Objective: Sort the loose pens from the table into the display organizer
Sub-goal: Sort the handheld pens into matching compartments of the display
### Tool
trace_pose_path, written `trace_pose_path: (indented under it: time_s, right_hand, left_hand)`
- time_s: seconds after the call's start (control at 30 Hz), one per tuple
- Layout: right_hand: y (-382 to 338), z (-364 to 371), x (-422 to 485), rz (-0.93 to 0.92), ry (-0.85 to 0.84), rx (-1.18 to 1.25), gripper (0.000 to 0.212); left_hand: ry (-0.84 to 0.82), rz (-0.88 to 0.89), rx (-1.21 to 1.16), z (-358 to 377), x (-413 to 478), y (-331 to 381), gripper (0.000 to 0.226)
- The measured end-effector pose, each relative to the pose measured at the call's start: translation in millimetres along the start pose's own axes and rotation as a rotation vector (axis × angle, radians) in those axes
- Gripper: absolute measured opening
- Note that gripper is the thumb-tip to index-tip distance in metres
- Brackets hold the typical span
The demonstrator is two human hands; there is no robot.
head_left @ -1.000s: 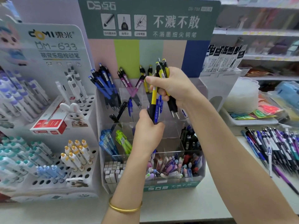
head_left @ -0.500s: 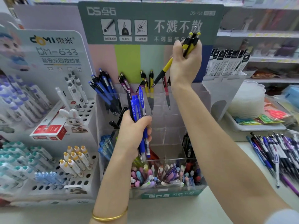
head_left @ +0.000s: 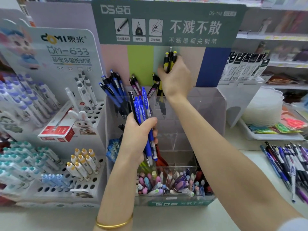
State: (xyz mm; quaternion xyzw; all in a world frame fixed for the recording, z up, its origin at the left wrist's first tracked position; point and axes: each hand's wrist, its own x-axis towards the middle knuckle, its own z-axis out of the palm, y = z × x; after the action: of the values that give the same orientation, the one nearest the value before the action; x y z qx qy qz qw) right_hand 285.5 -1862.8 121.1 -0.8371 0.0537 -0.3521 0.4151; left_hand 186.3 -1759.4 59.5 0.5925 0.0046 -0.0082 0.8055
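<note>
We stand at a pale shop surface (head_left: 183, 217) with blurred shelves (head_left: 275, 37) behind. Loose pens (head_left: 290, 167) lie heaped at its right. In the clear display organizer (head_left: 208, 114), dark blue pens (head_left: 113, 87) stand in the back-left compartment. Our left hand (head_left: 138, 137) grips blue pens (head_left: 141, 107) in front of it; our right hand (head_left: 176, 77) clutches yellow-and-black pens (head_left: 170, 61) above its back row.

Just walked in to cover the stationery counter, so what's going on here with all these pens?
A person is sorting pens into the clear display organizer. The left hand grips a bunch of blue pens in front of it. The right hand holds a few yellow-and-black pens raised above the back row, where similar yellow pens stand. More loose pens lie on the table at the right.
</note>
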Motion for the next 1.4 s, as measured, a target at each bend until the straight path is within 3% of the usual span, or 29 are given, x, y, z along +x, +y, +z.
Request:
trace_pose_path:
  time_s: [0.17,0.3,0.5,0.8,1.1,1.23,1.4]
  right_hand:
    - [2.4,0.6,-4.8,0.012,-0.22,-0.2,0.038]
    - [1.7,-11.3,-9.8,-0.005,-0.263,-0.069,0.049]
    - [14.1,-15.9,-12.5,-0.045,-0.27,-0.154,0.03]
    - [1.4,-15.2,-25.3,-0.125,-0.203,-0.322,0.041]
    - [11.6,-28.1,-21.8,0.063,-0.244,-0.039,0.046]
    - [11.1,-30.7,-31.5,0.011,-0.312,-0.145,0.05]
    - [1.7,-14.4,-37.3,-0.099,-0.276,-0.483,0.045]
  left_hand:
    - [-0.004,-0.012,-0.018,-2.0,0.0,-1.2,0.015]
    - [-0.022,-0.012,-0.021,-3.8,0.5,-1.8,0.015]
    - [-0.023,-0.015,-0.048,-5.5,-0.3,-0.7,0.017]
    - [-0.03,-0.004,-0.049,-8.0,-1.1,2.3,0.016]
    - [-0.039,-0.009,-0.058,-13.2,-1.6,3.2,0.016]
    - [-0.038,-0.012,-0.058,-12.7,-1.5,3.4,0.016]
    - [-0.037,-0.017,-0.064,-10.4,-1.8,4.0,0.016]
